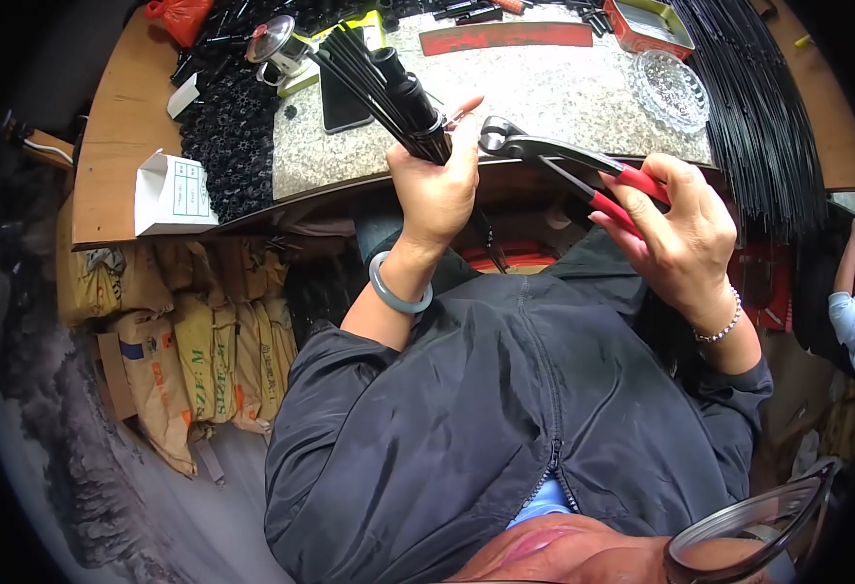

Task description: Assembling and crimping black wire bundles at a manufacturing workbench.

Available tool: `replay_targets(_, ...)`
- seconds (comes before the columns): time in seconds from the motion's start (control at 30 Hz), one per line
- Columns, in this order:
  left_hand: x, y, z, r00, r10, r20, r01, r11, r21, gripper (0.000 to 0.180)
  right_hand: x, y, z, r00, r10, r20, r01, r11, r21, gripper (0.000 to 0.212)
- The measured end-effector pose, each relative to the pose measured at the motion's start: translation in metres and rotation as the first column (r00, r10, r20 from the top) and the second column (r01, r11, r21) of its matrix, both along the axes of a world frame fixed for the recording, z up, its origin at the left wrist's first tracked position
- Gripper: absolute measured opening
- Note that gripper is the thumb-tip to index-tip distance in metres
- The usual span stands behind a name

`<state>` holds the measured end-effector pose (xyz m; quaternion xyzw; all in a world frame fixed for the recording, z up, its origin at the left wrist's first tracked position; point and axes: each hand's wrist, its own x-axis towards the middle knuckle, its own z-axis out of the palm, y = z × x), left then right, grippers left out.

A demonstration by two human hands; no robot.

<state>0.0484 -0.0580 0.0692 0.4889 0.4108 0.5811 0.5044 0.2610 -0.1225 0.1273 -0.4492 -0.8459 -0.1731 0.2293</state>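
Note:
My left hand is closed round what looks like a folded black umbrella frame. Its thin ribs fan toward the far left beside a thick black tube, tilted over the table's near edge. In my right hand is a pair of pincers with red handles and a dark metal head. The handles stand apart between my thumb and fingers. The pincers' head is close to my left thumb, beside the frame. Whether its jaws touch any part there, I cannot tell.
The worktop bears a phone, a red strip, a glass dish and a tin. Long black rods lie right; small black parts and a white box lie left. Sacks stand below.

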Motion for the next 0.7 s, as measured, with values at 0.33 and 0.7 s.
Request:
replay_targets(0.33, -0.001, -0.007, -0.003, 0.999, -0.028, -0.021, 0.03, 0.996, 0.085, 0.027, -0.006, 0.0, -0.008, 0.999, 0.031, 0.029, -0.033, 0.998, 0.057, 0.021)
replay_targets(0.7, -0.007, -0.019, 0.009, 0.983, -0.126, -0.137, 0.148, 0.976, 0.162, 0.028, -0.005, -0.014, -0.026, 0.833, -0.064, -0.55, -0.39, 0.636, -0.665, 0.05)
